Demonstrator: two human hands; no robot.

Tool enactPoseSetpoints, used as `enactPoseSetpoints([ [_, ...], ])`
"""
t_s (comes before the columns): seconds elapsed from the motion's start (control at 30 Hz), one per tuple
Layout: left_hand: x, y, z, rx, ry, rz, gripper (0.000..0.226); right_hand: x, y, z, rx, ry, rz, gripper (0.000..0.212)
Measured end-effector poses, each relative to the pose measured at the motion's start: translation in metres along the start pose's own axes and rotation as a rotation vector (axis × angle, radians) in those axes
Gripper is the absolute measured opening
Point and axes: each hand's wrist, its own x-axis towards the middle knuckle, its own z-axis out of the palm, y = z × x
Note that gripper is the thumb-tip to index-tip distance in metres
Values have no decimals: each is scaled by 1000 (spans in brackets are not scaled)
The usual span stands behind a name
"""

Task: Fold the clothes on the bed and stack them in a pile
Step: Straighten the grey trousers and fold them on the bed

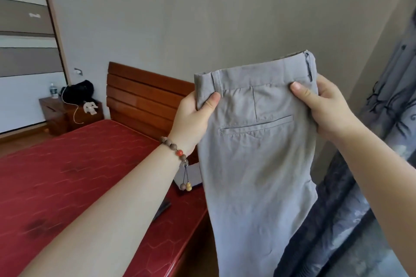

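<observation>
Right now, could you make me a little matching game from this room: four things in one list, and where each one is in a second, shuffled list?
Things:
1. trousers
2. bracelet
3. bottle
4. mattress

Places:
A. on the nightstand
B. on the bed, below the headboard
C. held up by both hands (left hand, right hand)
D. round the left wrist

Pairs: 1-C, 2-D, 3-A, 4-B
</observation>
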Motion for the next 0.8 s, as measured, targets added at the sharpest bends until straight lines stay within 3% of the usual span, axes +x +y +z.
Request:
enactPoseSetpoints([
  [0.17,-34,28,-40,343,189,221,22,17,-5,40,78,-241,2,32],
  [0.33,-63,30,-103,712,445,287,31,33,22,124,227,-386,35,27],
  [0.43,-83,25,-151,851,577,264,25,40,45,187,342,-487,83,28],
  [0.53,-100,16,-206,944,701,188,40,46,72,253,408,-570,121,29],
  [0.8,-112,-66,-372,1143,791,-17,31,71,180,448,303,-723,170,34],
])
